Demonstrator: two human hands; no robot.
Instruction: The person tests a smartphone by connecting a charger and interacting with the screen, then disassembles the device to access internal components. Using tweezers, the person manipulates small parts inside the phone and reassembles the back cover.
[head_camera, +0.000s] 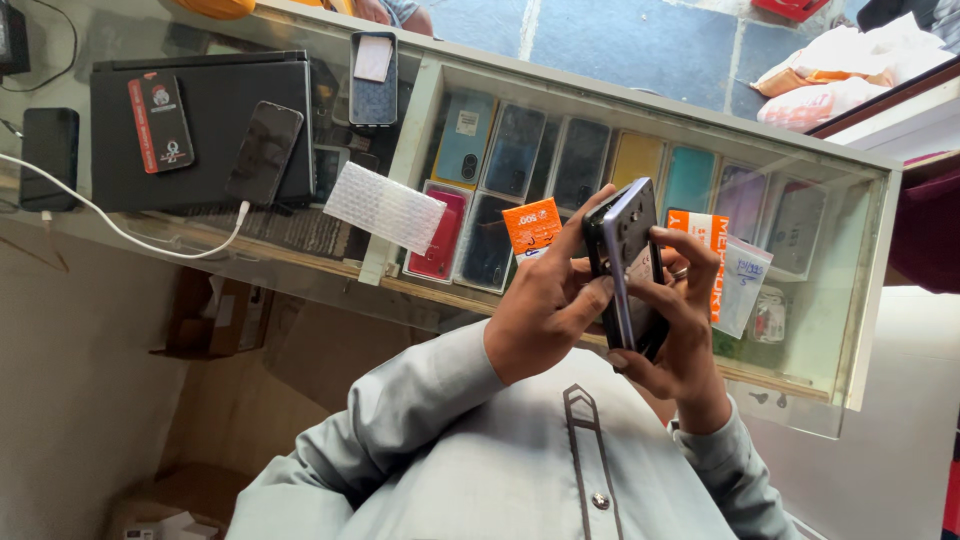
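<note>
A person in a pale grey-green shirt holds a smartphone (628, 262) upright over a glass-topped bench (640, 120), a little right of the frame's centre. The phone is dark and slim, with a greyish-lilac back turned partly toward the camera and a dark rim running down its near edge (its screen cannot be seen). The left hand (548, 305) wraps the phone from nine o'clock, its grip clamped on the body with the thumb pressed along the edge; the right hand (685, 320) clasps it from three o'clock, fingers curled over the back, grip likewise clamped on the phone.

Under the glass, at twelve o'clock from the hands, a row of phone cases (560, 160) stands in blue, black, yellow and teal. An orange packet (532, 226) lies just beside the left hand at eleven o'clock. Well apart, toward ten o'clock, a strip of bubble wrap (385, 207) rests on the bench, and beyond it a black phone (264, 152) lies on a closed black laptop (200, 130), a white cable (130, 235) trailing to it.
</note>
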